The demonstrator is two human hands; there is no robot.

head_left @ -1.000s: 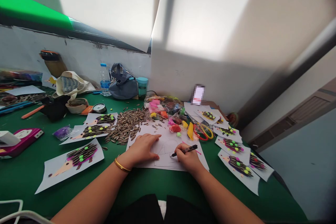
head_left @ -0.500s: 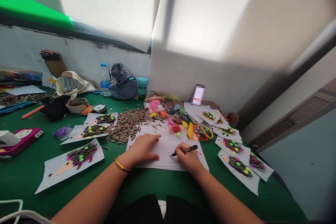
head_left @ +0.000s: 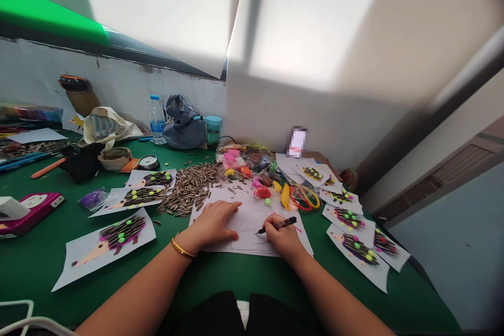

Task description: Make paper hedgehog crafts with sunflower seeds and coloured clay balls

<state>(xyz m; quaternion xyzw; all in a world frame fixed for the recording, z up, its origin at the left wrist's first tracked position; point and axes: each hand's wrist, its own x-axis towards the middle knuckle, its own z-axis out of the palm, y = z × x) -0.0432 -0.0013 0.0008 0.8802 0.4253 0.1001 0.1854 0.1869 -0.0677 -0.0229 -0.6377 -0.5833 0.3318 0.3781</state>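
Note:
A sheet of white paper (head_left: 252, 245) lies in front of me with thin outlines drawn on it. My right hand (head_left: 279, 235) grips a black pen (head_left: 284, 223), its tip touching the paper near the drawn lines. Flat on the paper's left side rests my left hand (head_left: 216, 223), fingers extended and thumb apart, wearing a gold bracelet at the wrist. Beyond it spreads a pile of sunflower seeds (head_left: 192, 186). Lumps of coloured clay, among them a red piece (head_left: 262, 192), sit at the sheet's far edge.
Hedgehog pictures made with seeds lie at left (head_left: 106, 247) and right (head_left: 356, 254). Scissors (head_left: 305, 198) are right of the clay. Behind stand a water bottle (head_left: 156, 123), a blue-grey bag (head_left: 185, 131), a teal-lidded cup (head_left: 213, 131) and a phone (head_left: 297, 142). A magenta box (head_left: 39, 207) is far left.
The pen tip has shifted very slightly to the right on the paper. My left hand stays in place.

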